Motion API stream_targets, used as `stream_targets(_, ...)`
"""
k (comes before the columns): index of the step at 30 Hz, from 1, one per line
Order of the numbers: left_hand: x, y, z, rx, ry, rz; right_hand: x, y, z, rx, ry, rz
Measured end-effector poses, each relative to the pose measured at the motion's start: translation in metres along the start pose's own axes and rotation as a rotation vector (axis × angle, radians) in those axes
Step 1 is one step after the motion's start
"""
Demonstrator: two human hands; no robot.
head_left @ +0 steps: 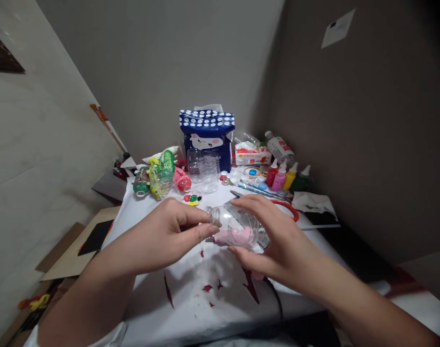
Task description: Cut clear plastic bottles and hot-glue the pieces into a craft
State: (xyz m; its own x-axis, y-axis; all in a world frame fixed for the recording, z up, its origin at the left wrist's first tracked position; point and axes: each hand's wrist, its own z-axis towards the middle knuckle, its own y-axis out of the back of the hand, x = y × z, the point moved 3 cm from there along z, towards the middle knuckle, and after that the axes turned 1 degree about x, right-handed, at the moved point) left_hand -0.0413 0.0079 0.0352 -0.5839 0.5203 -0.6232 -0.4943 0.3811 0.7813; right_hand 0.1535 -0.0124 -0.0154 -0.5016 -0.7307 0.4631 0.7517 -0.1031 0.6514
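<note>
My left hand (185, 229) pinches the neck of a clear plastic bottle (225, 219) between thumb and fingers. The bottle lies on its side in the air above the white table, its neck pointing left. Around its wider end curls my right hand (266, 231), thumb below and fingers above. Something pink (237, 235) shows through or just behind the bottle wall; I cannot tell which. Behind the right fingers lies a pair of scissors with a red handle (290, 209), partly covered.
At the back stand a blue bag (208, 140), clear cut bottles (208, 173), a tissue pack (252, 155) and several paint bottles (278, 179). Painted bottle crafts (162, 173) lie at the left. Red scraps (207, 288) dot the white tabletop (191, 313) in front. A cardboard box (78, 241) is lower left.
</note>
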Motion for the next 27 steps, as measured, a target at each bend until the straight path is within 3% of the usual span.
stream_targets(6, 0.000, 0.002, -0.001, 0.012, -0.094, 0.021, 0.001, 0.005, 0.003, 0.037, -0.036, 0.080)
stream_targets(10, -0.002, 0.003, -0.002, 0.033, -0.109, -0.004, 0.001, 0.011, 0.002, 0.101, -0.110, 0.117)
stream_targets(14, -0.002, 0.004, -0.004, 0.011, -0.092, -0.006, 0.004, 0.009, -0.001, 0.167, -0.086, 0.047)
stream_targets(18, 0.000, 0.004, -0.005, -0.016, -0.076, 0.043, 0.005, 0.001, -0.002, 0.112, -0.055, -0.045)
stream_targets(22, 0.003, 0.006, -0.005, -0.072, -0.067, 0.079, 0.003, 0.004, -0.001, 0.061, -0.035, 0.000)
stream_targets(27, 0.001, 0.008, -0.005, 0.004, -0.040, 0.071, 0.000, 0.009, 0.000, 0.071, -0.055, 0.125)
